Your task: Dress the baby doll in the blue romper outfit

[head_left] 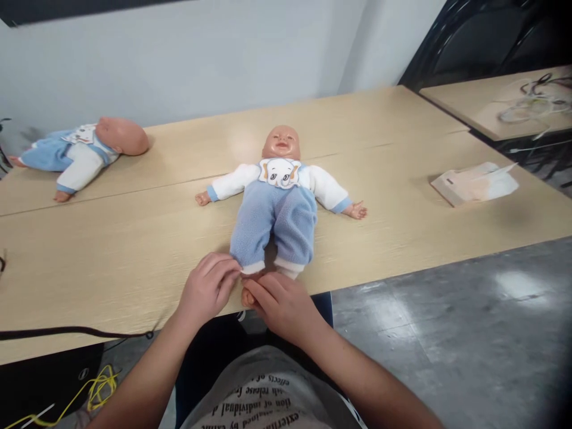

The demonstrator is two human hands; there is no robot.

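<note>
A baby doll [277,208] lies on its back on the wooden table, feet toward me, arms spread wide. It wears blue fleece trousers, white sleeves with blue cuffs and an elephant bib [280,173]. My left hand [210,285] pinches the white cuff of the trouser leg on the left. Closed over the doll's foot [248,298] below that same cuff is my right hand [286,304]; some toes show beside its fingers. The other foot is mostly hidden behind my right hand.
Another doll [89,149] in similar clothes lies at the back left. An open tissue pack [473,182] is on the right. A black cable [75,330] runs along the front left edge. Tangled cables [536,101] lie on a second table, and a yellow cable [102,387] hangs below.
</note>
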